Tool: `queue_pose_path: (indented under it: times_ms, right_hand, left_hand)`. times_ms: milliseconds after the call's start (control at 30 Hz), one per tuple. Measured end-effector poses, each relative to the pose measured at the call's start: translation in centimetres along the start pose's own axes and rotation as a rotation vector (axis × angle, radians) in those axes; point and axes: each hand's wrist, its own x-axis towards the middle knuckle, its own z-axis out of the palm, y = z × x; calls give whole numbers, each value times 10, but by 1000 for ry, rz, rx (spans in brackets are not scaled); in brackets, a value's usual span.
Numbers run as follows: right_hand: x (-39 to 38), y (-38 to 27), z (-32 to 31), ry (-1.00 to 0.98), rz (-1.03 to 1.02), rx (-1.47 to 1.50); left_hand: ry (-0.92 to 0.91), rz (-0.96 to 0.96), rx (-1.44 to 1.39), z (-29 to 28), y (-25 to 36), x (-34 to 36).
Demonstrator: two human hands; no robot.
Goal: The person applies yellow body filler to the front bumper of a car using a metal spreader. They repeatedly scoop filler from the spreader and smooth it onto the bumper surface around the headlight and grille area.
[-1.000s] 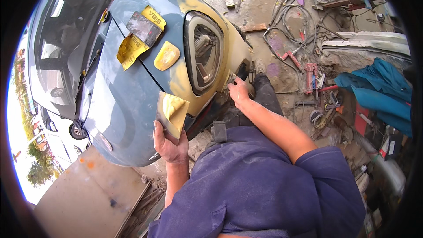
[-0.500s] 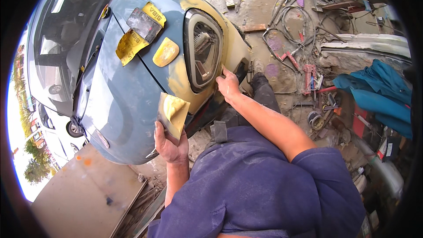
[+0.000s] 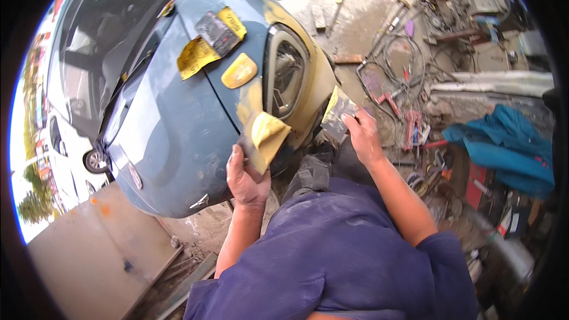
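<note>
I am standing over the front of a blue-grey car (image 3: pixel 169 124), looking down at both my hands. My left hand (image 3: pixel 248 185) is grasping a flat plate (image 3: pixel 253 159) from below, and a thick mound of yellow paste (image 3: pixel 268 132) is lying on top of it, in front of the hood's edge. My right hand (image 3: pixel 364 137) is pinching a thin, flat spreader (image 3: pixel 340 117) between thumb and fingers; yellow is showing along its far edge. The spreader is pointing toward the car, near the pale yellow area below the headlight (image 3: pixel 287 77). On the hood, a dark grey block (image 3: pixel 219 34) is resting across yellow sheets (image 3: pixel 195 59), and a rounded yellow pad (image 3: pixel 239 71) is lying just beside them. To my right, a teal cloth (image 3: pixel 504 149) is lying crumpled among tools, and a hose (image 3: pixel 408 53) is coiling on the floor.
</note>
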Motion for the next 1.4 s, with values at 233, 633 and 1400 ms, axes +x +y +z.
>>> queue_pose_path:
  times_ms: [233,633,1400]
  right_hand:
    - [-31,-133,0,-44,-940,-642]
    - [-64,-87,-18,-386,-942,-795]
    - [42,222,144,285,487,1]
  left_hand:
    - [-7,64,-46,55,-20,-12]
    - [163,238,112,75,-51,-32]
    - [197,65,322,-48,77,-29]
